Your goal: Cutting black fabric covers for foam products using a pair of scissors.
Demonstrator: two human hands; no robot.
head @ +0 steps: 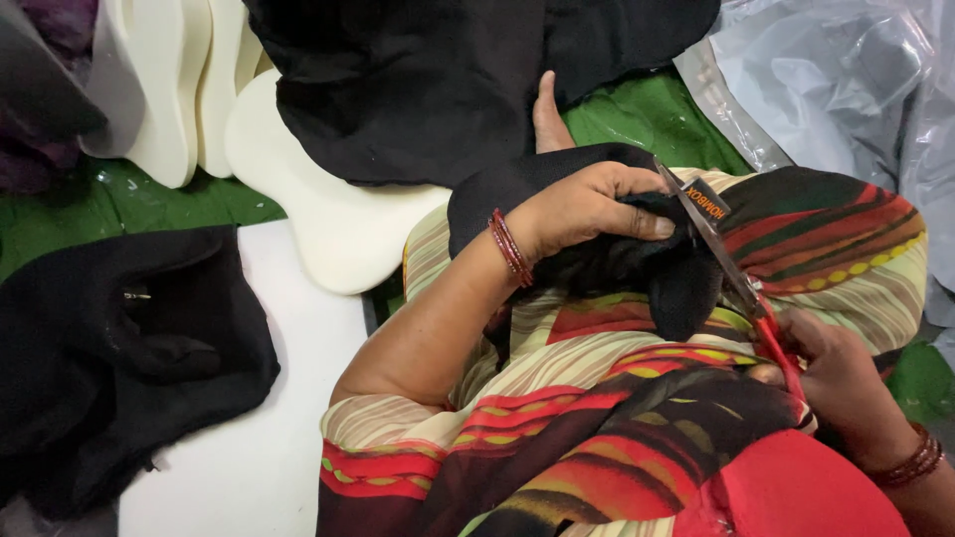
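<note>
My left hand (pixel 587 207) grips a black fabric-covered piece (pixel 686 288) resting on my lap, fingers curled over its top edge. My right hand (pixel 841 383) holds red-handled scissors (pixel 731 264), whose blades run up along the right edge of the black piece beside my left fingertips. Red bangles circle both wrists. My lap is covered by striped red, green and cream cloth (pixel 557 398). A bare foot (pixel 550 117) shows just beyond the piece.
Cream foam cut-outs (pixel 338 224) lie and stand at the upper left on a green sheet (pixel 99 204). Black fabric piles sit at the top centre (pixel 438 80) and left (pixel 119 348) on a white surface (pixel 269 447). Clear plastic bags (pixel 846 80) fill the upper right.
</note>
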